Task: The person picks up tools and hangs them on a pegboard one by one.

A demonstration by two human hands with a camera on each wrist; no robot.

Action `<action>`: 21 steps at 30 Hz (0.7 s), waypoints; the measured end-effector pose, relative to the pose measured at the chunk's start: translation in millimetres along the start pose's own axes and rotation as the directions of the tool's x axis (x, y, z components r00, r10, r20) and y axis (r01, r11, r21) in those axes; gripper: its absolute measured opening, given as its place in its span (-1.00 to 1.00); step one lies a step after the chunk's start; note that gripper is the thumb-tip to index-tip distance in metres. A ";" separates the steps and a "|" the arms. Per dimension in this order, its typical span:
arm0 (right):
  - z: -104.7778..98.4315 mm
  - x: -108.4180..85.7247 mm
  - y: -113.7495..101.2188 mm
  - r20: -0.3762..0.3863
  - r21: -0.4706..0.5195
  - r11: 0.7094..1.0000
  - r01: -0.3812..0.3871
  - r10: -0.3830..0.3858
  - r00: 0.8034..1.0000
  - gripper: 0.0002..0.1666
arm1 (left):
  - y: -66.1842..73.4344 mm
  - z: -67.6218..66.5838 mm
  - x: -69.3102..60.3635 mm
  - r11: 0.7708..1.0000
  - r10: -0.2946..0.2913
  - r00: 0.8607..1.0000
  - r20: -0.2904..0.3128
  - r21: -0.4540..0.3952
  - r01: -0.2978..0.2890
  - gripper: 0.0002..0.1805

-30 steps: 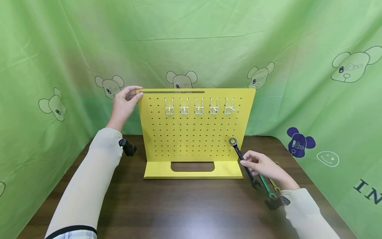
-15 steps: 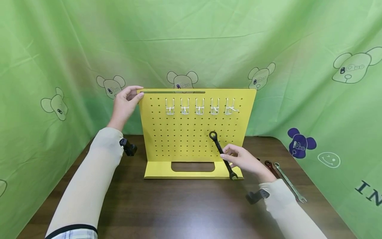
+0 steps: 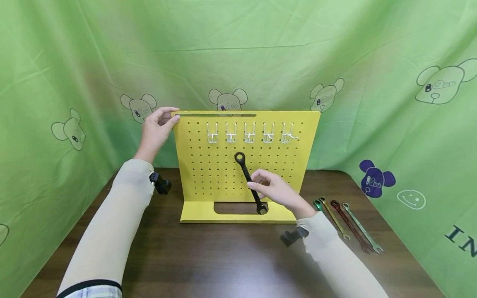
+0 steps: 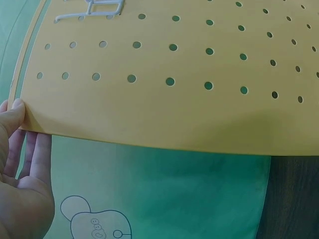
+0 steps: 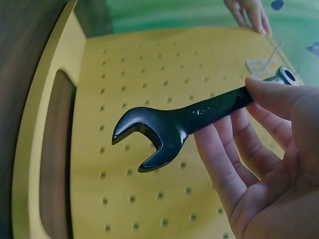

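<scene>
A yellow pegboard [image 3: 220, 174] stands upright on the table, with several white wire hooks [image 3: 249, 134] in a row near its top. My left hand [image 3: 155, 128] pinches the board's upper left corner between thumb and fingers; the left wrist view shows the thumb [image 4: 15, 113] on the front face. In front of the board, my right hand [image 3: 275, 188] holds a black combination wrench [image 3: 246, 174] by the middle of its shaft. The wrench's ring end tilts up and left, below the hooks. Its open end [image 5: 154, 137] points down in the head view and is large in the right wrist view.
On the table's right lie several wrenches: a green one [image 3: 318, 204] partly hidden by the right arm, a yellow one [image 3: 335, 219], a dark red one [image 3: 350, 225] and a silvery one [image 3: 362, 227]. Green printed cloth [image 3: 275, 66] hangs behind and on both sides.
My right hand has carried the black wrench leftward and slightly up, from the board's right edge to before its middle. The wrenches on the right have come into view. My left hand stays put.
</scene>
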State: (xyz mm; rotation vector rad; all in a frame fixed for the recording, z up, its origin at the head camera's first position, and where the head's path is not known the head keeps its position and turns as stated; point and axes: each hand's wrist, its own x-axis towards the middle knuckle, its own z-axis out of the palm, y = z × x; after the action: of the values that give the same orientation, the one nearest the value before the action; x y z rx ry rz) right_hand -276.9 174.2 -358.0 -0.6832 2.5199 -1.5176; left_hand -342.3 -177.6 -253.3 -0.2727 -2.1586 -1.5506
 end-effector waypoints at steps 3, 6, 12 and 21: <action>6.8 7.2 -9.7 0.001 0.022 1.000 0.019 -0.019 1.000 -0.72 | 0.1 -0.3 0.0 1.000 0.000 1.000 0.000 0.006 0.000 -0.65; 14.0 15.2 -18.4 0.002 0.046 0.998 0.031 -0.031 1.000 -0.74 | 0.3 -0.7 0.1 1.000 0.002 1.000 0.002 0.004 -0.002 -0.65; 28.9 29.2 -34.8 0.000 0.098 0.994 0.054 -0.054 0.999 -0.75 | 1.5 -1.9 -0.2 1.000 -0.007 1.000 -0.001 0.016 0.007 -0.63; 40.7 45.5 -50.9 -0.011 0.138 0.988 0.067 -0.066 0.998 -0.73 | 0.7 -1.4 1.3 1.000 -0.009 1.000 0.003 0.023 0.009 -0.63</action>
State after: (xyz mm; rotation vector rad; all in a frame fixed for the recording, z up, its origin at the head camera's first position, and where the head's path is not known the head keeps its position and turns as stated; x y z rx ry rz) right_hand -288.0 101.4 -328.2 -0.7494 2.3913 -1.7001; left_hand -342.8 -178.9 -251.6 -0.2586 -2.1810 -1.5305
